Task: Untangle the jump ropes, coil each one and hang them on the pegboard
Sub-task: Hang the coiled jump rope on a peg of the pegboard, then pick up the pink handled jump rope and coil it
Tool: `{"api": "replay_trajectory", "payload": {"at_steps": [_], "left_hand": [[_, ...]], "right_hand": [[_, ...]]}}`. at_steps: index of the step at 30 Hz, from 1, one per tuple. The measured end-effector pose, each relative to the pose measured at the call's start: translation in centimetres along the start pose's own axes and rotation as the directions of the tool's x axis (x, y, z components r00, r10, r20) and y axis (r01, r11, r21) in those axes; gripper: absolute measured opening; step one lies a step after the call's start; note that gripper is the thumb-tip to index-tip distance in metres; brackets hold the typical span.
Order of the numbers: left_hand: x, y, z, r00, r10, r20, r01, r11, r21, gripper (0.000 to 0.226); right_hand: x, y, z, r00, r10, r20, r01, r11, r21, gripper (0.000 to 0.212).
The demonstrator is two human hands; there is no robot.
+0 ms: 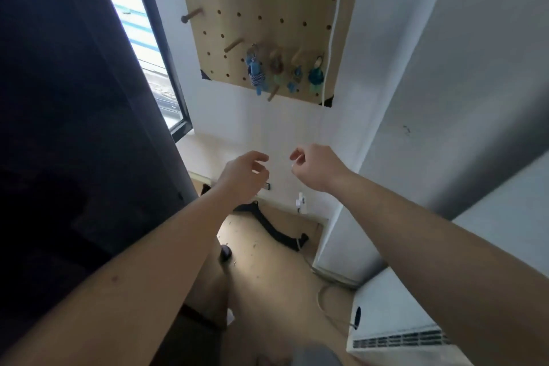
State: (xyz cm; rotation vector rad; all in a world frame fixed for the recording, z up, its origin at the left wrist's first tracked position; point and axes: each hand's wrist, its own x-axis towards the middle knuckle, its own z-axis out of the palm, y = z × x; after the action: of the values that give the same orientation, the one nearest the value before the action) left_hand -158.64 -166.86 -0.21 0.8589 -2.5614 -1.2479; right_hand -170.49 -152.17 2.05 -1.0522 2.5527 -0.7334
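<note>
– Two hands up at mid-frame, bare forearms reaching in from the lower corners. Holding anything?
– Nothing plainly. Left hand [243,171] just left of centre, fingers loosely curled, thumb and forefinger apart, touching nothing. Right hand [316,168] just right of centre, fingers curled a little closer to the thumb. A pale speck at the fingertips, too small to tell nail from object.
– Close together?
– Near but apart, a strip of white wall [279,134] between.
– Any writing or labels?
– None readable anywhere.
– And the jump ropes [276,65]?
– Hanging in a row near the lower edge of the pegboard [267,3], upper centre of the frame, well above the hands. Four small coiled bundles: a blue-and-white bundle [255,73] at the left, a brownish one next, then a bundle with blue ends [295,76], then a teal bundle [315,76] at the right. Blurred, so handles hard to tell from cord.
– Anything else?
– A bare wooden peg [193,15] at the board's left side, a white cord [334,24] down its right edge. Lower down, a dark strap [274,229] on the floor [267,270], and a white appliance [392,321] in the lower right corner.
</note>
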Motion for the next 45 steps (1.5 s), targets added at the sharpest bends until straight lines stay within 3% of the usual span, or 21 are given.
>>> {"api": "replay_trajectory", "payload": {"at_steps": [14,24,35,45], "left_hand": [[-17.5,0.1,14.3,0.994,-0.108,0.036,0.11,0.991,-0.072,0.037],[-27.0,-3.2,19.2,0.963,-0.178,0.202,0.177,0.984,0.022,0.036],[-27.8,-11.6,23.0,0.887,-0.199,0.416,0.176,0.98,0.092,0.035],[-29.9,-25.6,33.6,0.803,-0.298,0.516,0.249,0.954,0.164,0.032]], "right_hand": [[-19.7,10.6,2.2,0.988,0.043,0.148,-0.046,0.999,0.017,0.032],[-30.0,16.0,6.6,0.953,0.155,0.262,-0.166,0.986,0.019,0.036],[-33.4,17.7,18.6,0.895,0.352,0.275,-0.381,0.922,0.062,0.038],[-36.6,25.7,34.7,0.798,0.434,0.418,-0.48,0.877,0.005,0.039]]}}
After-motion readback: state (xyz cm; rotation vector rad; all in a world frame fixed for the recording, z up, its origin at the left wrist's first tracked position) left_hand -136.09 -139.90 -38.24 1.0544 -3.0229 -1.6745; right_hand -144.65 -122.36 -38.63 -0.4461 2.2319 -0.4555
